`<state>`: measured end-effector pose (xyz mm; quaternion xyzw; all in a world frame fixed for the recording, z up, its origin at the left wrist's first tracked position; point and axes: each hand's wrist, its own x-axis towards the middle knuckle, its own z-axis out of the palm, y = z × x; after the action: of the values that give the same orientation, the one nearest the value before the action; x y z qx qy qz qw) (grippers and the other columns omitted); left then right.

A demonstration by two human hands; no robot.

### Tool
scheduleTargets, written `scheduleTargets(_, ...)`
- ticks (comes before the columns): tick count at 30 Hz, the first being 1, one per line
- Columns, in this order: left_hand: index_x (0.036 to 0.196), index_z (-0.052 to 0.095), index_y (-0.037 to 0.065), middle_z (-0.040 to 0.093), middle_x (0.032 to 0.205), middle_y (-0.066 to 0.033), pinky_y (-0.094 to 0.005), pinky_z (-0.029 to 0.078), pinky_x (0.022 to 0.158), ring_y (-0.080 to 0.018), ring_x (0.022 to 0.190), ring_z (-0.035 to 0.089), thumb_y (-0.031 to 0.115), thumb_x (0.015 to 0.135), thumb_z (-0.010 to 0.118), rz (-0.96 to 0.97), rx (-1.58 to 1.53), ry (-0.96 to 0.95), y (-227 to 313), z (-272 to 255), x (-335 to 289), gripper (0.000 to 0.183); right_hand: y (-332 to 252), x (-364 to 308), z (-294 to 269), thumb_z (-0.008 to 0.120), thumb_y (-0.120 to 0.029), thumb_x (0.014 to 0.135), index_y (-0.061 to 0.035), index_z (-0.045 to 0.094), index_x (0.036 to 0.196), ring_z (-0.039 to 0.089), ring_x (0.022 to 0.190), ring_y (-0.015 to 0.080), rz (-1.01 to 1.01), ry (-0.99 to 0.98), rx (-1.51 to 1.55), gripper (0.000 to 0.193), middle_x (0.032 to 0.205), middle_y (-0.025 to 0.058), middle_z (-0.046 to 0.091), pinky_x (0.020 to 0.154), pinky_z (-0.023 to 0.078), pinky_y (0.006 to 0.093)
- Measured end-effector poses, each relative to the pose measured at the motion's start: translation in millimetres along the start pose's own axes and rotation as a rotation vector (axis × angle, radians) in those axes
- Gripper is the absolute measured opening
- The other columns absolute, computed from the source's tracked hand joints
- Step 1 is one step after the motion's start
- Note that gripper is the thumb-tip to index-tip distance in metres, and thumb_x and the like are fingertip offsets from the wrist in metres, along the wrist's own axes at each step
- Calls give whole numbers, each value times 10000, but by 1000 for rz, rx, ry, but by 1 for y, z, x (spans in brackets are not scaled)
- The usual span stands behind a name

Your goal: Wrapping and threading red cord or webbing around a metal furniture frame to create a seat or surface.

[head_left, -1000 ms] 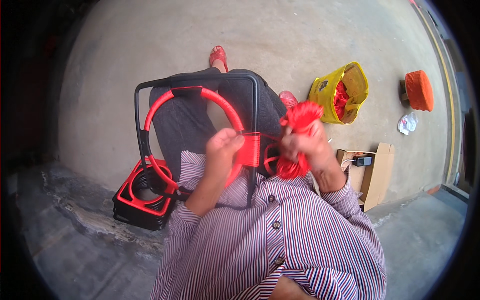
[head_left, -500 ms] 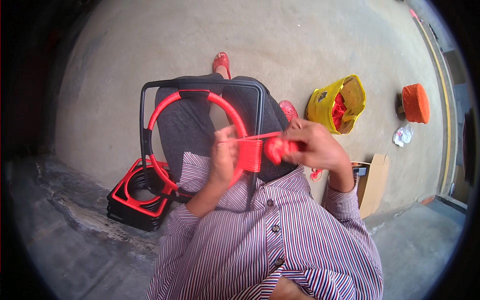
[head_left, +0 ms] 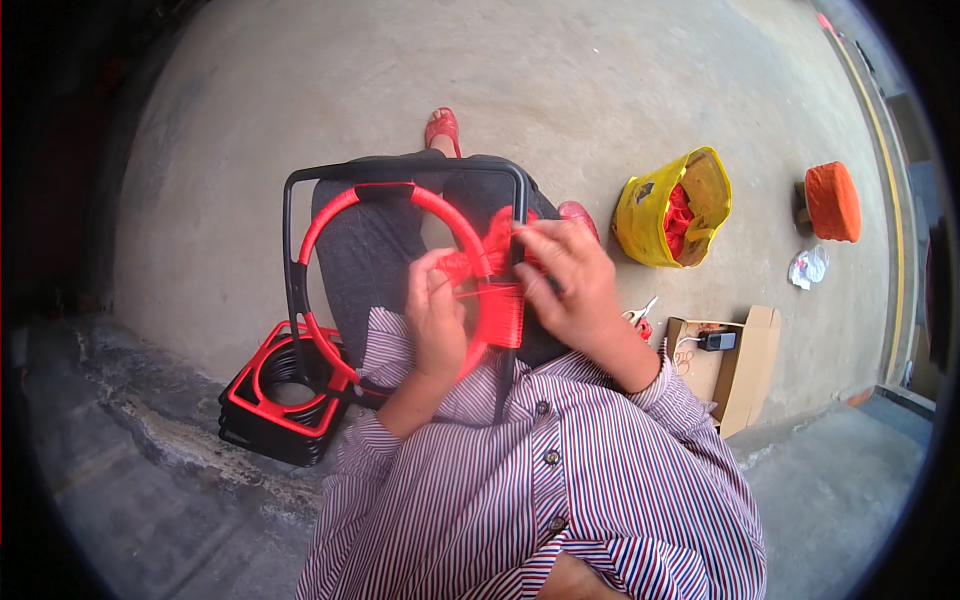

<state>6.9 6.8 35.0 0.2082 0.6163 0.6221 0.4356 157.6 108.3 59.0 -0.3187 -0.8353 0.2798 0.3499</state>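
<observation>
1. Closest to you is your striped shirt [head_left: 620, 470], its sleeves leading out to both hands over your dark trousers [head_left: 365, 245].
2. Your left hand [head_left: 437, 315] is at the inner right side of the red-wrapped ring [head_left: 322, 217], its fingers bent and partly open, the tips against one end of the red bundle [head_left: 499, 233]. You can't tell from here whether they have closed on it.
3. Your right hand [head_left: 572, 280] is beside the right bar of the black frame [head_left: 400, 164], fingers half curled next to the bundle (they blur a little, so whether they grip it you cannot tell).
4. The frame lies across your lap with the ring inside it. The bundle sits at the ring's right side, between your hands, and a thin red strand crosses just below it, above the wound red band [head_left: 503, 318] that spans ring and right bar.
5. Left of your lap is a stack of frames [head_left: 268, 438], black with a red one on top.
6. Past your right forearm you have scissors [head_left: 637, 313], then an open cardboard box [head_left: 757, 362] with a small black device [head_left: 716, 341].
7. Farther out stands the yellow bag [head_left: 643, 222], with red material [head_left: 678, 218] inside.
8. Your red shoe [head_left: 442, 128] is ahead; crumpled plastic [head_left: 809, 268] and an orange-topped stool [head_left: 833, 203] lie far right.
</observation>
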Motion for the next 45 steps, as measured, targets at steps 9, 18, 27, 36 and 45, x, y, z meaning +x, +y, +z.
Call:
scheduleTargets(9,1105,527,7,529,823,-40,-199,370,577,-77,626,448,161,979,433,411,154,-143,-4,-3,-11,221,-2,10,15,742,-147,704,-100,671,1075,399,1311,326,-211,-228,190,380,1336,71,521,1042,329,453)
scheduleTargets(18,1182,454,17,487,783,-10,-196,338,524,-60,591,406,204,964,486,25,-177,-341,-11,-7,7,289,31,-6,-16,586,-251,904,-21,564,1139,626,1039,266,564,382,1636,329,1129,172,628,935,498,413)
scheduleTargets(27,1227,478,-39,625,1064,-130,-309,504,884,-191,937,640,98,829,415,-324,-461,-413,-12,-4,15,425,56,-20,-51,543,-202,927,30,578,1079,525,509,98,714,-41,1077,279,594,15,527,498,435,238)
scheduleTargets(36,1144,532,-77,645,1045,-171,-330,508,893,-206,963,644,60,781,389,-344,-433,-458,-21,-10,19,414,47,-21,-23,685,-110,835,16,656,900,603,630,110,896,-345,898,145,712,53,641,591,470,236)
scheduleTargets(45,1123,557,-74,650,1031,-165,-324,512,875,-198,941,649,143,906,406,-423,-466,-382,-8,-5,18,342,29,-26,-1,675,-90,839,-4,606,980,639,732,138,857,-102,1219,179,859,91,670,689,523,264)
